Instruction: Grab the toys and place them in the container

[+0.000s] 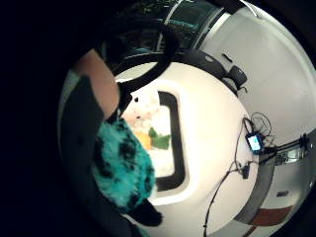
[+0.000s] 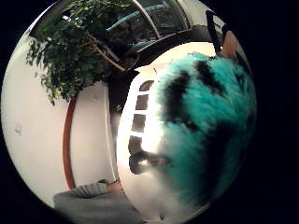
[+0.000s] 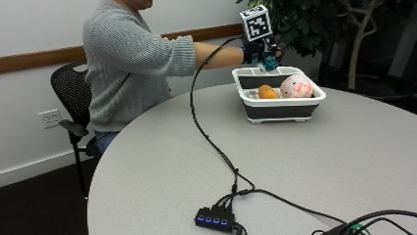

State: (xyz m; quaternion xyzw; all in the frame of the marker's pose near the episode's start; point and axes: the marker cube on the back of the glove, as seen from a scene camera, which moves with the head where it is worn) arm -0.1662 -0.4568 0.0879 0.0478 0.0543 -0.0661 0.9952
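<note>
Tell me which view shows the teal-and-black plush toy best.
The thumb side palm view: the teal plush toy fills much of it, fur and black spots plain. The little finger side palm view shows it above the container. The outside view shows only a teal speck under the right hand.

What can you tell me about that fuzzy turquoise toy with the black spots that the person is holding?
The fluffy turquoise plush toy with black blotches looks soft and long-furred, like fake fur. It hangs in the gloved right hand, which grips it from above, right over the white container with the dark band. It is not yet inside and seems to touch nothing else. In the palm views its fur fills much of the picture; its full shape stays hidden.
</note>
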